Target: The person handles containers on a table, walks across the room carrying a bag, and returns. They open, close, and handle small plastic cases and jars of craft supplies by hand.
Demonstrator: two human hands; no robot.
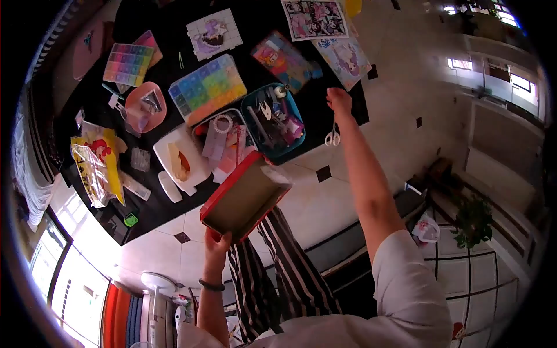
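Reckoning clock directions from the shallow red box (243,200), its walls smooth and its inside a dull tan, the left hand (217,242) grips the rim at 7 o'clock, thumb over the edge, a dark band (212,285) round that wrist. The right hand (340,103) is a closed fist at 1 to 2 o'clock, holding 1 pair of scissors (332,138), whose 2 white loops hang below it (the blades are mostly hidden). At 1 o'clock sits 1 oblong teal basket (288,153) with a raised rim, crowded with small tools too jumbled to count. On the glossy black table (154,206) are 2 plain-to-see gridded plastic cases in rainbow colours: the larger case (208,87) at 11 o'clock, the smaller case (129,64) between 10 and 11. At 10 o'clock are 1 rounded pink bowl (139,120) and, nearer, 1 white tray (197,148); at 9, 1 crinkled yellow bag (116,180). Far off towards 1 o'clock lie 2 printed sheets, an upper sheet (316,20) overlapping a lower sheet (348,64). The box blocks the view of some papers (216,145) just beyond it.
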